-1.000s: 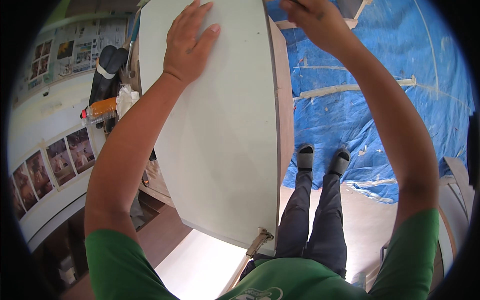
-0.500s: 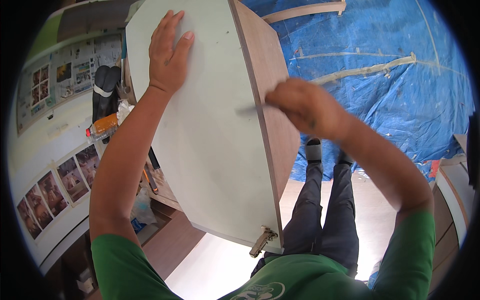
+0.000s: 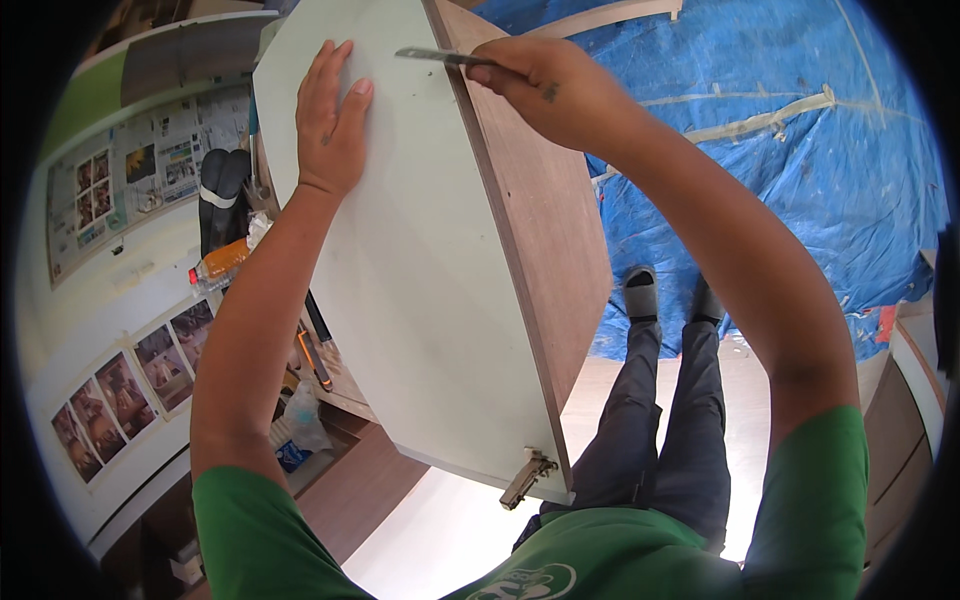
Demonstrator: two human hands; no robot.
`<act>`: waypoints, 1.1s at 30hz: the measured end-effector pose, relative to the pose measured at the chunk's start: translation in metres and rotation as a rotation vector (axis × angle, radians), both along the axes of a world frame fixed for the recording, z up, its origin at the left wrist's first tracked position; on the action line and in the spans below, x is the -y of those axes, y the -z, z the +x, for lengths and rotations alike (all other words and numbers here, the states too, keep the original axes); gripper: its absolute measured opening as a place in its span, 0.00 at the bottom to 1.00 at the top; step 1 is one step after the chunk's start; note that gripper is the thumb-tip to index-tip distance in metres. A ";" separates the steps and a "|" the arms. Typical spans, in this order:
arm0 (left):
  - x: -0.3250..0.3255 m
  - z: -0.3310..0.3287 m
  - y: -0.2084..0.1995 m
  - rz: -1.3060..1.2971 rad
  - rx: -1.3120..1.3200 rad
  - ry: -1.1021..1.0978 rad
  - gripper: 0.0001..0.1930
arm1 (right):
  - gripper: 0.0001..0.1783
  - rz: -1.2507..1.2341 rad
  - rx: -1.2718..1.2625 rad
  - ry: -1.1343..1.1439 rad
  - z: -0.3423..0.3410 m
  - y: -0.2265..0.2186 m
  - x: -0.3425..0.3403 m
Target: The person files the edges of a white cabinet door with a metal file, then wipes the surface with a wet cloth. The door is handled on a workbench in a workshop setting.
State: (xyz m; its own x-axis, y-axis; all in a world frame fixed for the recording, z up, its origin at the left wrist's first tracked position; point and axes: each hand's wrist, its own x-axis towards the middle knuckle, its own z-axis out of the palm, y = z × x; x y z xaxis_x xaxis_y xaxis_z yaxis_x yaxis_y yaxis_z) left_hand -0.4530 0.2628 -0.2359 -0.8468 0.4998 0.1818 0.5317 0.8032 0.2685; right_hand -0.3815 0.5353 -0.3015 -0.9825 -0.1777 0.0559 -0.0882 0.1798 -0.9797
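Right now, the left hand [image 3: 333, 150] is lying flat on the white panel [image 3: 430, 260], near its far end, with the fingers extended and the thumb standing a little apart. The right hand [image 3: 550, 85] is closing in a grip on a thin flat blade [image 3: 430, 56], reaching in over the panel's right edge; whether the blade is touching the surface is not showing clearly. The panel is stretching lengthwise in front of the person, looking pale and smooth with a few dark specks, and a metal hinge [image 3: 527, 478] is sitting at its near right corner. A wood-toned board [image 3: 550, 230] is running along its right edge. Compared with half a second ago, the right hand is appearing farther up the panel, while the left is still resting near the far end.
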 end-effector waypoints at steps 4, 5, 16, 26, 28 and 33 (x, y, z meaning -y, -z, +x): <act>-0.003 -0.001 0.001 -0.001 0.006 -0.011 0.27 | 0.12 -0.007 -0.354 -0.024 0.027 0.031 0.008; -0.002 -0.001 0.000 -0.007 0.000 -0.003 0.27 | 0.13 0.000 -0.499 -0.039 0.043 0.041 0.008; 0.007 0.000 0.001 -0.004 -0.011 0.016 0.27 | 0.18 0.152 -0.340 -0.194 0.121 0.017 -0.027; 0.004 -0.003 0.001 -0.012 -0.010 0.013 0.28 | 0.07 0.399 -0.327 0.044 0.001 0.000 -0.010; 0.005 -0.002 0.002 -0.008 -0.013 0.016 0.28 | 0.09 0.429 -0.392 -0.033 0.030 -0.001 -0.017; 0.008 -0.001 0.001 -0.002 -0.018 0.000 0.27 | 0.16 0.438 -0.358 -0.381 0.132 -0.016 -0.028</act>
